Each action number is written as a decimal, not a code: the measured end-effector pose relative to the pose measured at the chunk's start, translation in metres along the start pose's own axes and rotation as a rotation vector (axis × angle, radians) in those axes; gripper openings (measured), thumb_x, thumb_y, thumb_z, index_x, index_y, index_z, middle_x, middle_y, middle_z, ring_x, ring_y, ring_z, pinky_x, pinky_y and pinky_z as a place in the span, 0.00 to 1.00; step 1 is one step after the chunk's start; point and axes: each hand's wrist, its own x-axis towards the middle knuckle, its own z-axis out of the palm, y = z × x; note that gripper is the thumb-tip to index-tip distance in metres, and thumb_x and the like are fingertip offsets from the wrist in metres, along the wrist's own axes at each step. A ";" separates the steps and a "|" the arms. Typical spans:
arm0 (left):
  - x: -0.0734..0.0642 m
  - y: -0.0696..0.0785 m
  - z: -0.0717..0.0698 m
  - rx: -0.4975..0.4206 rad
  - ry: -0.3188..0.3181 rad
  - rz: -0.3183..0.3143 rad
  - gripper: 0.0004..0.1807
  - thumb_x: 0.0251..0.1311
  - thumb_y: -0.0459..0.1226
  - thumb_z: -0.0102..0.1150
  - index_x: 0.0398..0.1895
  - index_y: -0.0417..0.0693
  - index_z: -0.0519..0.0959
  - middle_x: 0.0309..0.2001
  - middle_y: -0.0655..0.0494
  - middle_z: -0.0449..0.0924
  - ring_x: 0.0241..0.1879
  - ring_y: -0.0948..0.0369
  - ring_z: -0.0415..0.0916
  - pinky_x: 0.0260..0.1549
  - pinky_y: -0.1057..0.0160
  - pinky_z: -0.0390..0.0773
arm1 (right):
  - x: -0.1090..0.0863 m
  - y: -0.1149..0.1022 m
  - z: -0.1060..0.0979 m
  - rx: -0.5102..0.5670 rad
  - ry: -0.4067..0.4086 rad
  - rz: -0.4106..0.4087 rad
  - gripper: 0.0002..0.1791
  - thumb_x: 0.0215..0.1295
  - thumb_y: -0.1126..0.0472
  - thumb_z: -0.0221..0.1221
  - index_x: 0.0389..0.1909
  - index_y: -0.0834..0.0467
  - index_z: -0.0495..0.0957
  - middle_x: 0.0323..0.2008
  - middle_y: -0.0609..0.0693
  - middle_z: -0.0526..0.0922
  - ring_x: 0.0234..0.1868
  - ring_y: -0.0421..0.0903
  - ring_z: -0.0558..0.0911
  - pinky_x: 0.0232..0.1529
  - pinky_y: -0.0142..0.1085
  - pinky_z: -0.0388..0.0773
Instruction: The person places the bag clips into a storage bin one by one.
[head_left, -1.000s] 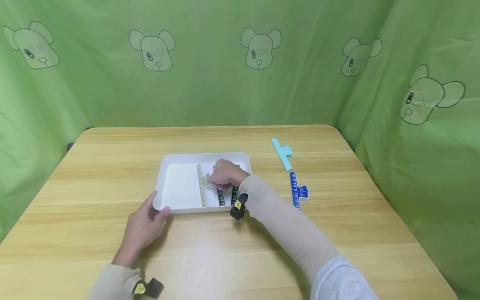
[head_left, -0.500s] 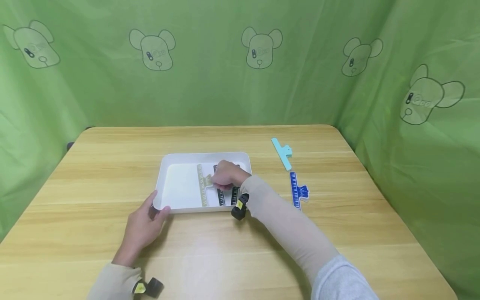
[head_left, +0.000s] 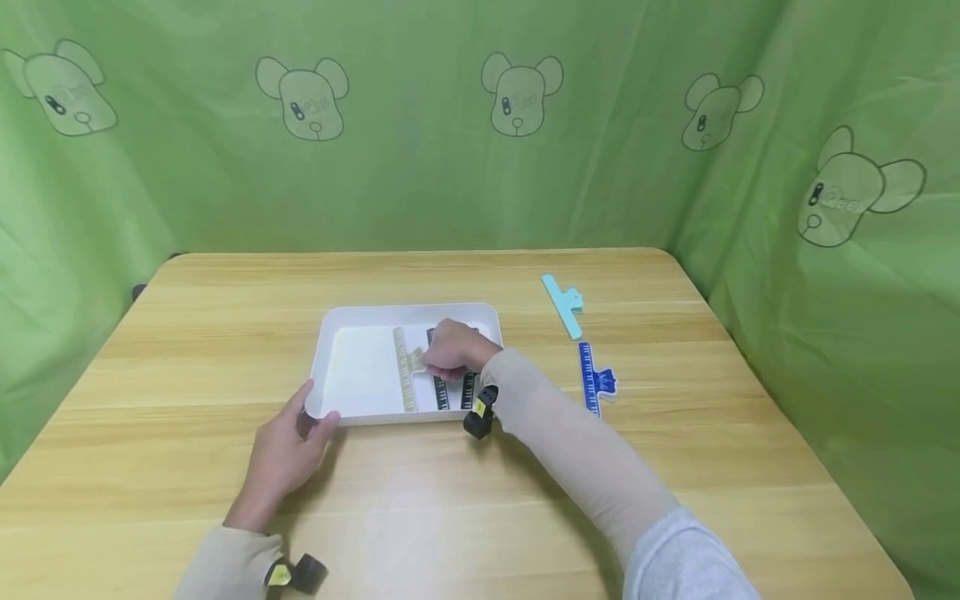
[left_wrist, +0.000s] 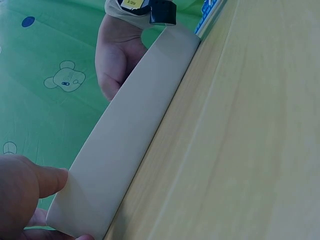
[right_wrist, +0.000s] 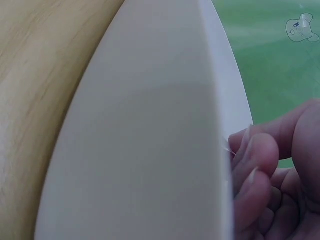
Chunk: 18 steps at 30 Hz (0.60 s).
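My left hand grips the near left corner of a white tray, thumb on the front wall and fingers round the side. Inside the tray lies a gold long-bar clip with a keyboard pattern, its handle pointing right. The fingers of my right hand are curled and pinch the edge of that handle. Beneath this hand are a black clip and another black clip, both partly hidden. The tray wall hides the clips in the right wrist view, where the curled fingertips show.
On the wooden table, right of the tray, lie a light blue clip and a dark blue clip, the latter near my right forearm. A green curtain printed with mouse heads stands behind and beside the table.
My right hand has shifted slightly right, uncovering more of the gold clip's handle and the black clip. The gold clip and the left hand on the tray have stayed in place.
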 end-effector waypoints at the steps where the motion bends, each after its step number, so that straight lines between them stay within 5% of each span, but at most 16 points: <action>1: 0.000 0.000 0.000 0.001 -0.001 0.000 0.39 0.69 0.47 0.53 0.75 0.36 0.51 0.68 0.30 0.58 0.66 0.34 0.56 0.65 0.39 0.57 | 0.000 0.000 0.000 -0.007 0.000 -0.003 0.18 0.60 0.67 0.54 0.10 0.57 0.72 0.09 0.48 0.72 0.10 0.40 0.69 0.13 0.27 0.68; 18: 0.001 -0.002 0.002 0.006 0.001 0.004 0.40 0.69 0.48 0.53 0.74 0.35 0.51 0.68 0.29 0.57 0.66 0.34 0.56 0.65 0.39 0.57 | -0.001 0.006 -0.009 0.005 0.040 -0.006 0.21 0.67 0.60 0.56 0.12 0.58 0.73 0.11 0.47 0.73 0.11 0.39 0.71 0.15 0.27 0.73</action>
